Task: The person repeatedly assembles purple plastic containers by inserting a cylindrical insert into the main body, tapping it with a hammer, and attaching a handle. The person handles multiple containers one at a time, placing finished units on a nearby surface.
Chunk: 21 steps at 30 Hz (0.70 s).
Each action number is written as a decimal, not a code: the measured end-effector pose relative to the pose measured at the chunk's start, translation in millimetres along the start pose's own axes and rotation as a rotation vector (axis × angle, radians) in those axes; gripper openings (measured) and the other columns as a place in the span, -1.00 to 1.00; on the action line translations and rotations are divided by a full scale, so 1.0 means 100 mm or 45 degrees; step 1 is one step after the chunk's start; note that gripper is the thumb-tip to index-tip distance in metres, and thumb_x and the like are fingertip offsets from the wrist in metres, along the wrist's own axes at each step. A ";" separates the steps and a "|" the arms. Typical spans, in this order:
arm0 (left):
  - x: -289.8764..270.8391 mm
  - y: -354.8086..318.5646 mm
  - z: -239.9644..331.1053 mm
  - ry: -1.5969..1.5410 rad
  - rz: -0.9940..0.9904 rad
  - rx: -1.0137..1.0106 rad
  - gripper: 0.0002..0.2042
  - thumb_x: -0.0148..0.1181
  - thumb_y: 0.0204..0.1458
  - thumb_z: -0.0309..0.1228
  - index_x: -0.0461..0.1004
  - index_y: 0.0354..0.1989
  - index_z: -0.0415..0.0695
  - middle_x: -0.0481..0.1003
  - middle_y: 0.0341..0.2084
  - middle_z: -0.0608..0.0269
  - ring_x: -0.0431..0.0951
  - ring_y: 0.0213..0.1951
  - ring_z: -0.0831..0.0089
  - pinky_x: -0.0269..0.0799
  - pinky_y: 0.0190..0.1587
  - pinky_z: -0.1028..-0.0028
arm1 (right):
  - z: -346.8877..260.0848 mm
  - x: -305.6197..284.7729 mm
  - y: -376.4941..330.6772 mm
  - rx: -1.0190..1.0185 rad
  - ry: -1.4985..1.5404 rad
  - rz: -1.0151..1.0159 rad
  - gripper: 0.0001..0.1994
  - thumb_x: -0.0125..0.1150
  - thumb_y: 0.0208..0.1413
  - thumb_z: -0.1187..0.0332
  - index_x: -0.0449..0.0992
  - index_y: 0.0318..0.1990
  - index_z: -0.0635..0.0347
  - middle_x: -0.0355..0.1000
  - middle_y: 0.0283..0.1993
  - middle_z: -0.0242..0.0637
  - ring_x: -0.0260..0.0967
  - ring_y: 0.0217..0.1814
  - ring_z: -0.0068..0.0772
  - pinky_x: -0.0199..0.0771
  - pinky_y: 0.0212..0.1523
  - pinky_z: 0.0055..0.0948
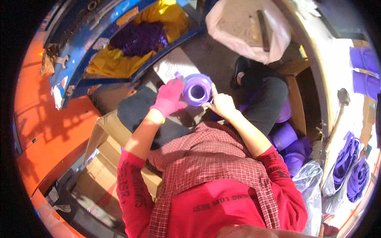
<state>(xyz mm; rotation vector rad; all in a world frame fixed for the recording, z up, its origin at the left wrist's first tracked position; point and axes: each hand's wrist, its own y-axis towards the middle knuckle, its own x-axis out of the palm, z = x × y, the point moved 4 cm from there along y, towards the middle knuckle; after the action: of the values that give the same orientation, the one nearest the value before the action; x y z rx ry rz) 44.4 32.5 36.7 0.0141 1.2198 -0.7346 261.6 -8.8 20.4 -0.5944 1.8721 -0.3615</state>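
Observation:
A purple round plastic part [203, 84] with a dark opening in its middle is held up in front of my lap. My left hand [170, 97], in a pink glove, is closed on its left side. My bare right hand [223, 105] holds the opposite side, the index finger along the edge and the thumb at the lower rim. The open end of the part faces up toward me. Its underside is hidden. Below and behind it lies a pale slab [173, 65] between my legs.
Purple cylindrical parts [285, 136] lie at my right beside a cardboard box [300, 91]. Another open carton [105, 156] is at left, near an orange surface [55, 135]. A blue frame [79, 85], a whitish bag [222, 29] and bagged purple strips [344, 158] surround me.

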 end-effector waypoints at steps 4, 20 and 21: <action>-0.51 -0.51 -0.72 -0.396 0.785 -0.159 -0.26 0.42 -0.15 -0.23 0.31 0.25 -0.25 0.29 0.26 -0.10 0.28 0.29 0.02 0.16 0.35 0.17 | 0.41 -1.02 0.04 -0.026 0.189 0.422 -0.29 0.37 0.01 0.03 0.33 0.26 0.23 0.58 -0.29 -0.03 0.58 -0.22 -0.04 0.55 -0.15 -0.17; 1.58 -1.59 -1.91 0.130 0.525 -1.331 -0.34 0.14 0.10 -0.21 0.13 0.42 0.15 0.18 0.30 -0.10 0.18 0.30 -0.19 0.25 0.19 -0.12 | 2.66 -3.22 -2.19 0.496 -0.383 1.716 -0.67 0.17 0.28 0.13 0.56 0.05 0.10 0.56 -0.01 -0.21 0.57 -0.16 -0.40 0.60 -0.18 -0.43; 1.54 -1.59 -1.96 0.127 0.171 -1.323 -0.25 0.23 0.03 -0.11 0.10 0.44 0.15 0.20 0.28 -0.11 0.21 0.28 -0.17 0.26 0.20 -0.07 | 2.85 -3.17 -2.43 0.550 -0.097 1.665 -0.66 0.20 0.24 0.04 0.57 0.04 -0.01 0.55 -0.02 -0.28 0.56 -0.16 -0.39 0.57 -0.17 -0.42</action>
<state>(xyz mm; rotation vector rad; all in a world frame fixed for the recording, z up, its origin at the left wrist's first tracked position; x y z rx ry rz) -180.3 -92.3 -109.6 -0.7210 1.5583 0.0794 673.2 -23.9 286.1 0.8966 1.6536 0.1424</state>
